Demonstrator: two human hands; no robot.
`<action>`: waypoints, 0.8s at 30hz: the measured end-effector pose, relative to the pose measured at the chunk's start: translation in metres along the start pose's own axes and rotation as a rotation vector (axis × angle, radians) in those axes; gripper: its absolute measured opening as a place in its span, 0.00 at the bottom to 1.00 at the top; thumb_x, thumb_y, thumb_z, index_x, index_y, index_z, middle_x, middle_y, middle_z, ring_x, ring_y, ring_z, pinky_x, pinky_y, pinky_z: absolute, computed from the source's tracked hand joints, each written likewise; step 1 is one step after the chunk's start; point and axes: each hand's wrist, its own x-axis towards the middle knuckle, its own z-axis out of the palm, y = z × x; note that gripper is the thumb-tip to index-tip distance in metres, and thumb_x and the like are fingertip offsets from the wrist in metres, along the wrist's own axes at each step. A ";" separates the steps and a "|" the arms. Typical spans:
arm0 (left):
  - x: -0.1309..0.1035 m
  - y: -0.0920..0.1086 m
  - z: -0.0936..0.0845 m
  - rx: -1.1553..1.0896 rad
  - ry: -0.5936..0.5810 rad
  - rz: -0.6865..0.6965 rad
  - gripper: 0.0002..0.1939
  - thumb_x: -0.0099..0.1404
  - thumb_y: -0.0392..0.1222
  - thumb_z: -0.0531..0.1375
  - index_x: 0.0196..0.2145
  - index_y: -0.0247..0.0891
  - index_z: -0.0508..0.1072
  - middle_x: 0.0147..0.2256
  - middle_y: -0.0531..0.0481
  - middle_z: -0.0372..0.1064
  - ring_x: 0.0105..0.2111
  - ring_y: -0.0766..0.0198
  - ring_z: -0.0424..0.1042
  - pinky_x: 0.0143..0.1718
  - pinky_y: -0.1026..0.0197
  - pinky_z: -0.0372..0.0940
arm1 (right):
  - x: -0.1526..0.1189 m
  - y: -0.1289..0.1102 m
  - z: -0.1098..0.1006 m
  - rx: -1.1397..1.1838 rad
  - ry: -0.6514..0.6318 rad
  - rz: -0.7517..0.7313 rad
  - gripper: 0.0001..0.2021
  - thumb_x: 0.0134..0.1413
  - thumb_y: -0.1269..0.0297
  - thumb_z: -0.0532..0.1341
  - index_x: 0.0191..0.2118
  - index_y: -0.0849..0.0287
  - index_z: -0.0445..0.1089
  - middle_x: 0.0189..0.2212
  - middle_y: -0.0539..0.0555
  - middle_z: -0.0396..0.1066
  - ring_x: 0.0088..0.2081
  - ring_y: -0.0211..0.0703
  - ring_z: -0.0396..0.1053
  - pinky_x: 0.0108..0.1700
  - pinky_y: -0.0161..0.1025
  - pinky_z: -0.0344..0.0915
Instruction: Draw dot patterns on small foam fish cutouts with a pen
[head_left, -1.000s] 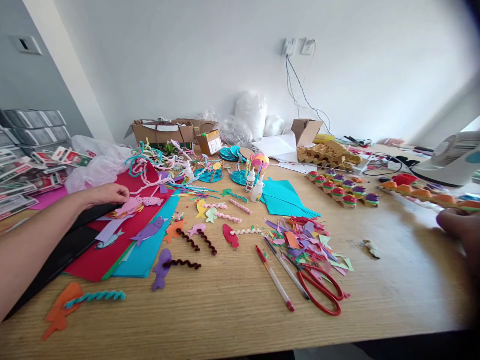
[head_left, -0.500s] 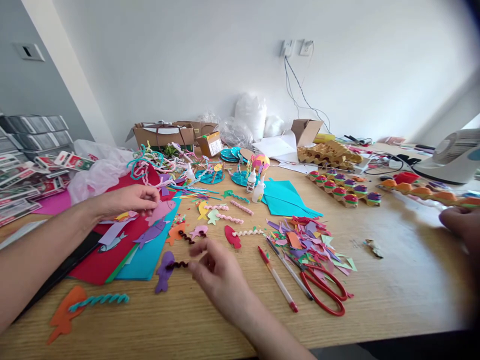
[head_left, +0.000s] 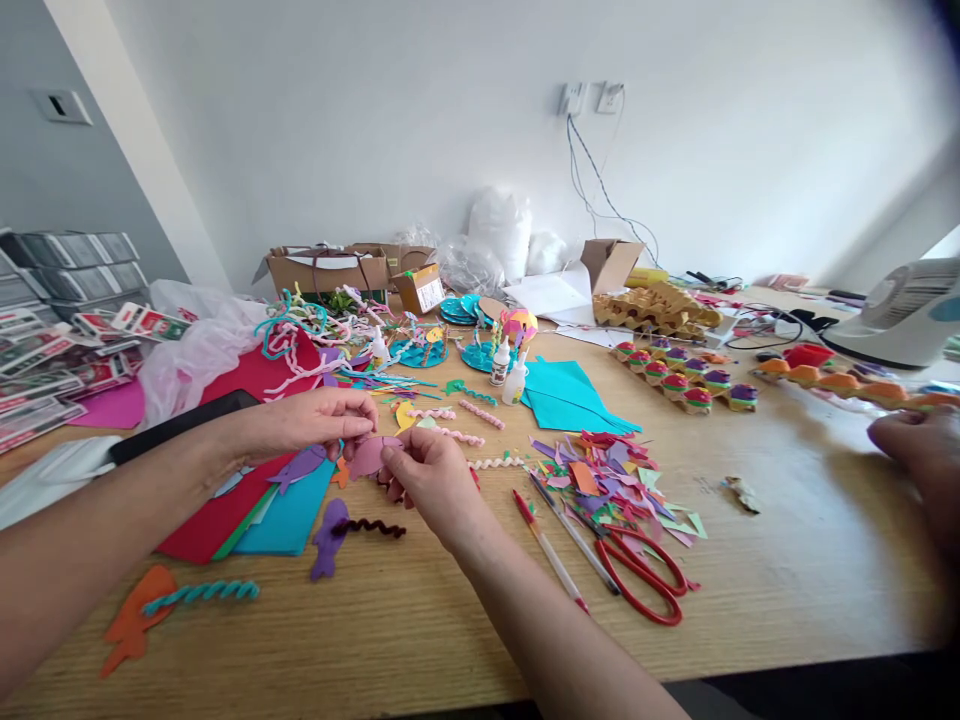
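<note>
A pink paper fish (head_left: 375, 456) is between my two hands above the table. My right hand (head_left: 431, 475) is closed on its right end, thumb and fingers pinching it. My left hand (head_left: 341, 420) is at its upper left with the fingers bent; whether they grip it is unclear. Below them a purple fish (head_left: 328, 540) lies with a dark brown twisted strip (head_left: 375, 526) across it. An orange fish (head_left: 142, 612) with a teal twisted strip (head_left: 214, 594) is at the lower left. Partly under my hands are more small fish and strips.
Red scissors (head_left: 645, 570), a red pen (head_left: 551, 550) and paper scraps (head_left: 600, 475) lie right of my hands. Glue bottles (head_left: 514, 380) stand farther back. Red sheets (head_left: 199, 525) are at the left. Another person's hand (head_left: 919, 450) is at the right edge by an egg carton strip (head_left: 847, 382).
My left hand has moved right with the pink fish, off the coloured sheets. My right hand has moved up and taken hold of the fish's right end.
</note>
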 end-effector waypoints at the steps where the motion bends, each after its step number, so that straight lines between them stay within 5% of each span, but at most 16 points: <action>1: -0.001 0.000 0.000 0.000 0.001 0.021 0.18 0.61 0.58 0.50 0.35 0.40 0.67 0.30 0.51 0.65 0.30 0.62 0.67 0.28 0.63 0.64 | 0.000 0.001 0.000 -0.009 0.006 0.004 0.10 0.55 0.75 0.55 0.24 0.59 0.62 0.18 0.44 0.65 0.15 0.27 0.59 0.14 0.24 0.52; 4: -0.001 -0.001 0.003 0.029 0.004 0.069 0.22 0.65 0.58 0.45 0.34 0.38 0.69 0.30 0.51 0.63 0.30 0.64 0.65 0.29 0.64 0.62 | 0.000 0.004 0.001 -0.043 0.022 0.016 0.10 0.54 0.75 0.54 0.24 0.60 0.63 0.18 0.44 0.65 0.15 0.27 0.59 0.14 0.23 0.52; 9: 0.005 -0.002 0.011 0.112 0.032 0.085 0.16 0.58 0.54 0.55 0.27 0.37 0.68 0.26 0.54 0.60 0.29 0.65 0.61 0.29 0.66 0.57 | 0.002 0.007 0.004 -0.057 0.018 0.021 0.10 0.55 0.73 0.54 0.23 0.60 0.63 0.17 0.45 0.64 0.15 0.28 0.59 0.14 0.25 0.51; 14: 0.005 -0.010 0.007 0.131 0.056 0.022 0.17 0.57 0.55 0.55 0.25 0.37 0.66 0.23 0.55 0.57 0.25 0.67 0.58 0.24 0.66 0.52 | -0.001 0.005 -0.003 -0.051 0.041 0.051 0.09 0.53 0.74 0.53 0.24 0.60 0.63 0.17 0.45 0.64 0.16 0.29 0.59 0.16 0.26 0.52; 22: 0.006 -0.070 -0.025 0.254 0.131 -0.169 0.16 0.60 0.51 0.57 0.23 0.36 0.65 0.23 0.55 0.59 0.24 0.66 0.62 0.26 0.64 0.58 | -0.051 0.012 -0.039 -0.343 0.031 -0.133 0.09 0.53 0.66 0.52 0.25 0.59 0.63 0.20 0.48 0.65 0.21 0.34 0.62 0.23 0.30 0.56; 24: 0.006 -0.086 -0.031 0.302 0.111 -0.222 0.13 0.64 0.48 0.57 0.31 0.34 0.68 0.29 0.52 0.65 0.29 0.65 0.66 0.31 0.61 0.63 | -0.064 0.017 -0.050 -0.399 0.036 -0.138 0.10 0.54 0.62 0.52 0.25 0.58 0.63 0.20 0.49 0.65 0.22 0.36 0.62 0.23 0.31 0.57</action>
